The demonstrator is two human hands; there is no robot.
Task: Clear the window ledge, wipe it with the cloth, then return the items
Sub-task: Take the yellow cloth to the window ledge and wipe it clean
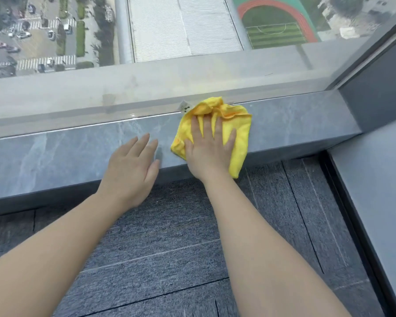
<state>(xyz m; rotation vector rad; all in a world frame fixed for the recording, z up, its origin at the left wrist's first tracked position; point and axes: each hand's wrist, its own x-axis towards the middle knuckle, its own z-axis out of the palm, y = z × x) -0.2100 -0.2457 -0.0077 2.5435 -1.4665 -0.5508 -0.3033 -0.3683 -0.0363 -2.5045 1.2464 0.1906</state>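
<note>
Middle of yellow cloth (pixel 236 136) covered by flat right hand (pixel 209 148); ledge (pixel 66 154) beneath both not visible. Small pale tag (pixel 184 106) at ledge's rear edge, partly tucked behind cloth; markings too small to read. Ledge cut off at left picture edge; right end meets dark wall panel (pixel 375 83). Contact of left hand (pixel 132 165) with ledge's front edge not determinable. Both forearms cut off at bottom edge. Street beyond glass (pixel 44 30) hazy, vehicles indistinct.
</note>
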